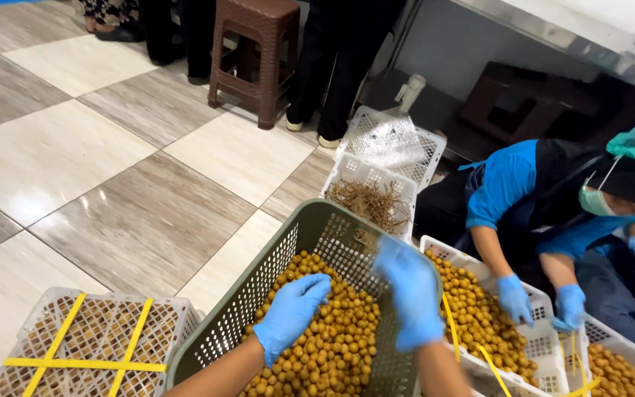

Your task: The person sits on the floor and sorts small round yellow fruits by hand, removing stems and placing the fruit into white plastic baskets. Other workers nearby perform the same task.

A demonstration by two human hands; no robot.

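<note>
Fingers (pixel 310 288) of the left hand (pixel 290 312) curl loosely over small round yellow-brown fruits (pixel 328 345) heaped in a grey-green perforated crate (pixel 259 294) on the floor; the right hand (pixel 411 292) hovers blurred — grip unclear — beside a co-worker's white crate (pixel 545 345).

Both gloved hands sit in a green basket (pixel 259 294) heaped with small yellow-brown fruit (pixel 332 345). The left hand (pixel 292 312) lies spread on the pile; the right hand (pixel 411 294), blurred, hovers over the basket's rim at about three o'clock. At nine o'clock stands a white crate (pixel 82 345) strapped with yellow bands. At two o'clock a co-worker's gloved hands (pixel 542 303) rest on another white crate of fruit (pixel 479 316). At twelve o'clock, a crate of dry stems (pixel 372 200).
</note>
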